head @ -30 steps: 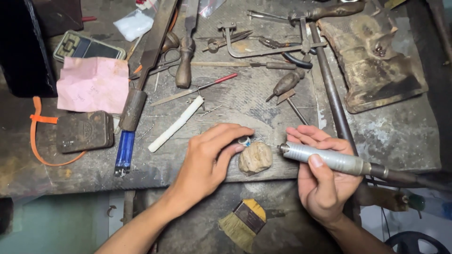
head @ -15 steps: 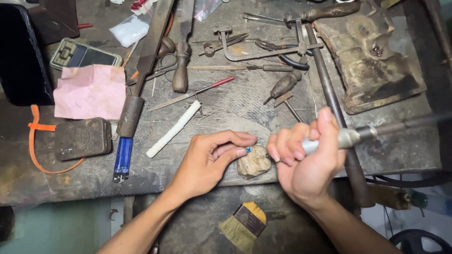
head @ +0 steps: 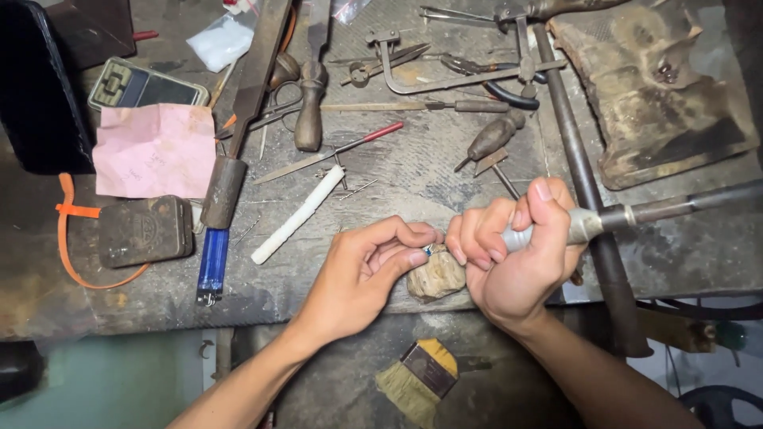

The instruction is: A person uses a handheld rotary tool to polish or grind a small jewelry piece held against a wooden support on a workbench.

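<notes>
Fingertips of the left hand (head: 362,274) pinch a tiny blue-and-silver piece (head: 427,250), too small to make out its shape, just above a pale brown, lumpy wooden peg (head: 435,276) at the front edge of the grey, scratched workbench (head: 413,171). The right hand (head: 513,254) is clenched around the ribbed silver handpiece of a rotary tool (head: 584,224), thumb pressed on top; its working tip is hidden behind the curled fingers (whether it touches the small piece cannot be told). The tool's dark flexible shaft (head: 699,200) runs off the right edge of the view.

Below the front edge, partly hidden by both forearms, lies a yellow-bristled brush with a dark band (head: 417,377). Left of the hands on the bench are a white ridged stick (head: 298,214), a blue translucent lighter (head: 212,262) and a dark rectangular metal tin (head: 146,230) inside an orange cord loop (head: 67,238). A creased pink paper sheet (head: 155,151) partly covers a small grey pocket scale (head: 143,86). Toward the back edge, files, pliers and a saw frame (head: 445,75) overlap so that several are hard to tell apart. A long dark steel rod (head: 576,159) passes behind the right hand, beside a worn brown block (head: 660,87) at the back right corner.
</notes>
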